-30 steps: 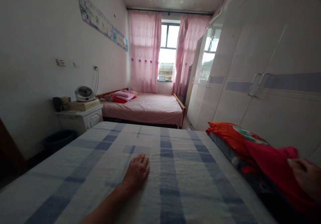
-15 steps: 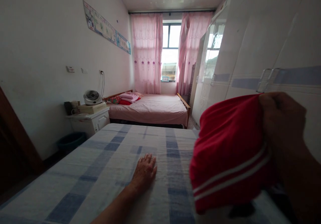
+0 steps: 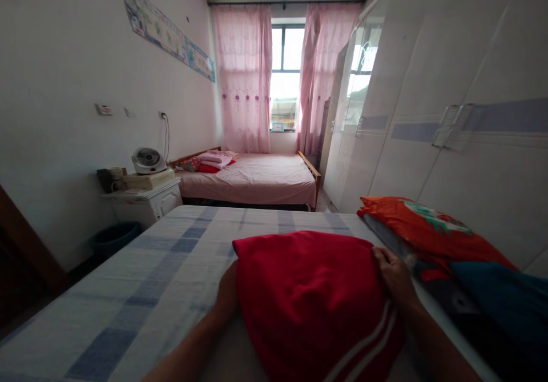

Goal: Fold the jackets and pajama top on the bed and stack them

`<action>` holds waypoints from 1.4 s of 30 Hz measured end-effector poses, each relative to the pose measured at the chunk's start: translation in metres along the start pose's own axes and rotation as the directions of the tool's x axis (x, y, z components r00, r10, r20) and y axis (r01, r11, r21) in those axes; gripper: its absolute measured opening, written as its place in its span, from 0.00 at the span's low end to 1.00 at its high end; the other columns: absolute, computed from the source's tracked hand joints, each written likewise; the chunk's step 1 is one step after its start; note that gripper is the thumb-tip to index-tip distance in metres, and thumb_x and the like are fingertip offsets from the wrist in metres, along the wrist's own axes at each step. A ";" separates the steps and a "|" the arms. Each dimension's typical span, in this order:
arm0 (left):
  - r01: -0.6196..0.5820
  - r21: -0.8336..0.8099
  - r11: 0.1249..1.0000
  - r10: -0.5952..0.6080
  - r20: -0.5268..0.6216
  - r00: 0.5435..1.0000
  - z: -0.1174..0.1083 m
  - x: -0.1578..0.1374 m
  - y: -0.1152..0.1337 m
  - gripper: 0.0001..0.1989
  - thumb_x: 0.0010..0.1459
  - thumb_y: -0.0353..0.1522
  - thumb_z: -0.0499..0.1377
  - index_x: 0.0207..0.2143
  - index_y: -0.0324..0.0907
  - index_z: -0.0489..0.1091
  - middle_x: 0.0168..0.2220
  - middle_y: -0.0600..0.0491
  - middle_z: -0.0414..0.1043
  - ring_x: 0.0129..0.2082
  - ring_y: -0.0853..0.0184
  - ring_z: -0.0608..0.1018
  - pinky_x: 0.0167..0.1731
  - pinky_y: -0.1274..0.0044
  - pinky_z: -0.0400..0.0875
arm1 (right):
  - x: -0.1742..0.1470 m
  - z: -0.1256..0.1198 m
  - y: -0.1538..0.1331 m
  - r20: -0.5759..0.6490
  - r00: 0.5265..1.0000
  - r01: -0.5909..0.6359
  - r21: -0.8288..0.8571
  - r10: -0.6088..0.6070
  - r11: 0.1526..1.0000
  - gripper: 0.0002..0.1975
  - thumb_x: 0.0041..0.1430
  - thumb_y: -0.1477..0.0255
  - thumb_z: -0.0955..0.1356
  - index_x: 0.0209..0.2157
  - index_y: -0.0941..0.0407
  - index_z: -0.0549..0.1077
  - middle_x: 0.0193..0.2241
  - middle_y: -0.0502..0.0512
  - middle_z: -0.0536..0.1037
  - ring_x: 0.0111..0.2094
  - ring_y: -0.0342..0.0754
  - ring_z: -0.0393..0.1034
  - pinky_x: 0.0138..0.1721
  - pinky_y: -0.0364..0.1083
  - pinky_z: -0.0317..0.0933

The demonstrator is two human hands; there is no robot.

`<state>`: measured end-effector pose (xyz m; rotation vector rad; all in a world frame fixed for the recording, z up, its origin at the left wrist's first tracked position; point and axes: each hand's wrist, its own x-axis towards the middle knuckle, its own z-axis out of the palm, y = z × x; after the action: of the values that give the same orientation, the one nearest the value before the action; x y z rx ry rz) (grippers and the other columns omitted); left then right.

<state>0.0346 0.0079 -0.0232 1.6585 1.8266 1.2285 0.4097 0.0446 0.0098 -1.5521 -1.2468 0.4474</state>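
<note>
A red garment with two white stripes [image 3: 308, 296] is spread between my two hands, low in the middle of the view, over the blue-and-white checked bed sheet [image 3: 171, 290]. My right hand [image 3: 396, 273] grips its upper right edge, fingers and thumb closed on the cloth. At the left edge of the garment is my left hand [image 3: 228, 293]; it holds the cloth there, with its fingertips hidden behind the fabric. The white stripes run along the garment's lower right side.
An orange flowered pillow [image 3: 428, 228] and dark teal cloth [image 3: 505, 290] lie along the right side. White wardrobes [image 3: 428, 85] line the right wall. Beyond stands a second bed with a pink sheet [image 3: 265, 179]. A fan [image 3: 149, 160] sits on the white nightstand [image 3: 148, 205], beside a bin [image 3: 115, 239].
The garment has come from the right to the middle, lowered by my right hand. My left hand has lifted off the sheet and taken its left edge. The pillow is now uncovered.
</note>
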 end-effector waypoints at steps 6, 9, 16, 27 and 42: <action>-0.109 0.068 0.992 0.121 -0.209 0.970 -0.021 0.023 0.021 0.17 0.55 0.30 0.44 0.43 0.36 0.66 0.47 0.40 0.70 0.48 0.55 0.72 0.46 0.64 0.67 | -0.003 -0.003 0.030 0.076 0.996 -0.065 0.166 0.053 0.984 0.21 0.49 0.53 0.63 0.31 0.58 0.72 0.27 0.54 0.77 0.32 0.50 0.69 0.35 0.45 0.62; -0.280 0.131 0.951 0.299 -0.163 0.940 -0.021 0.024 0.054 0.17 0.58 0.31 0.45 0.47 0.37 0.65 0.54 0.41 0.64 0.55 0.57 0.65 0.55 0.65 0.59 | -0.002 0.000 0.035 0.096 0.994 -0.075 0.179 0.058 0.981 0.22 0.50 0.53 0.63 0.33 0.58 0.72 0.26 0.53 0.77 0.30 0.49 0.69 0.34 0.45 0.62; -0.580 0.205 0.788 0.457 0.436 0.775 0.061 0.008 0.122 0.34 0.47 0.46 0.61 0.55 0.44 0.63 0.61 0.45 0.56 0.58 0.54 0.61 0.56 0.66 0.59 | -0.004 0.002 0.032 0.071 0.997 -0.050 0.168 0.038 0.985 0.20 0.50 0.54 0.63 0.31 0.57 0.71 0.28 0.54 0.77 0.32 0.50 0.70 0.37 0.45 0.62; -0.587 0.400 0.704 0.373 0.496 0.784 0.107 0.000 0.136 0.15 0.54 0.41 0.56 0.39 0.40 0.70 0.46 0.45 0.68 0.47 0.54 0.68 0.43 0.63 0.65 | -0.006 0.000 0.022 0.081 0.997 -0.018 0.109 0.009 0.994 0.19 0.48 0.55 0.62 0.29 0.57 0.70 0.28 0.55 0.77 0.33 0.51 0.70 0.37 0.46 0.62; -0.411 0.243 0.879 0.350 0.257 0.901 0.066 0.023 0.156 0.08 0.64 0.31 0.49 0.38 0.38 0.66 0.32 0.53 0.70 0.32 0.70 0.74 0.36 0.75 0.69 | -0.005 -0.011 0.028 -0.073 0.997 -0.036 0.023 0.037 0.999 0.18 0.52 0.57 0.57 0.31 0.55 0.70 0.28 0.57 0.77 0.31 0.51 0.70 0.35 0.49 0.63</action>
<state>0.1738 0.0391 0.0713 2.3076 1.6615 0.9063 0.4301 0.0380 -0.0122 -1.5613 -1.1555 0.4226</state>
